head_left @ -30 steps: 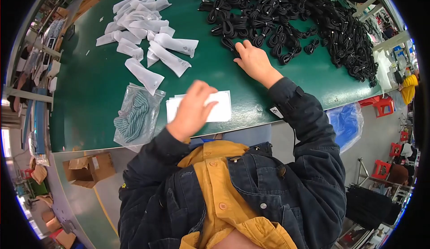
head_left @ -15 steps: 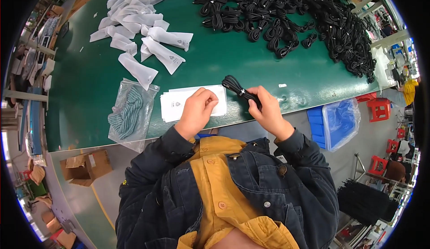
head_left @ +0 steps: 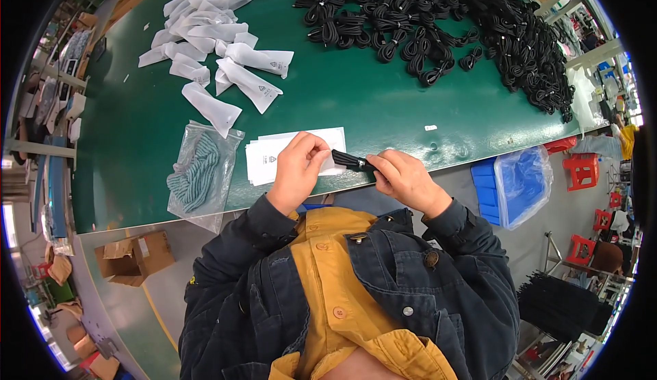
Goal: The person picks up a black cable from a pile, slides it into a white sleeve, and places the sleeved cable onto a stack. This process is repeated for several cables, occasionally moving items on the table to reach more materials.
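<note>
A coiled black cable [head_left: 354, 162], bound in the middle with a pale tie, is gripped at one end by my right hand [head_left: 405, 180]. Its other end points left and lies over the stack of flat white bags [head_left: 262, 160], close to my left fingertips. My left hand [head_left: 297, 169] is closed in a pinch above that stack; whatever sits between its thumb and finger is hidden. Left of the stack, a clear plastic bag [head_left: 199, 175] contains a bluish-green striped knitted item.
Filled white bags [head_left: 212, 34] are heaped at the far left of the green table [head_left: 363, 96]. Many bundled black cables [head_left: 417, 24] cover the far right. A blue bin with a clear liner [head_left: 513, 187] stands beyond the right edge. An open cardboard box [head_left: 135, 257] sits below left.
My right hand has turned the cable flatter and brought its free end down and left, up to my left fingertips. My left hand has barely moved.
</note>
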Demonstrator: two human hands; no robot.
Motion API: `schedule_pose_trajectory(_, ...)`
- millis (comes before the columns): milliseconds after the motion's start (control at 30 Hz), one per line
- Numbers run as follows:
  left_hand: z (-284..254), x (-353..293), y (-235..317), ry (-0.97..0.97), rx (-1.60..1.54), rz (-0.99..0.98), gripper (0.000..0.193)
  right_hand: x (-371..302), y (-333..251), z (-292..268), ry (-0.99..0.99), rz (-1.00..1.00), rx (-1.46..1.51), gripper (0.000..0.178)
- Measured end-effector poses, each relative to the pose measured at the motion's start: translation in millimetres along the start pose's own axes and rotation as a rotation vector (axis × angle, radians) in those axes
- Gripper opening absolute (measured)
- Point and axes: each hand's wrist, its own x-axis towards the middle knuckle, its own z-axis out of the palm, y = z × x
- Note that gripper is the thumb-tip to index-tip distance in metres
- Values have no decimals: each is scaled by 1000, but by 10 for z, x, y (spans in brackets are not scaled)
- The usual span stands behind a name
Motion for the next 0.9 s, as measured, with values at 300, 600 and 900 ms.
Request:
schedule_pose_trajectory(300, -68, -26, 204, -83, 225, 386, 12, 76, 46, 9, -317, 1018, 1227, 21)
schedule_pose_trajectory(600, -74, -15, 121, 100, 210, 238, 9, 108, -56, 0, -112, 1167, 1437, 25)
schedule_pose_trajectory(900, 21, 164, 15, -119, 297, 92, 3, -86, -152, 29, 169, 762, 691, 21)
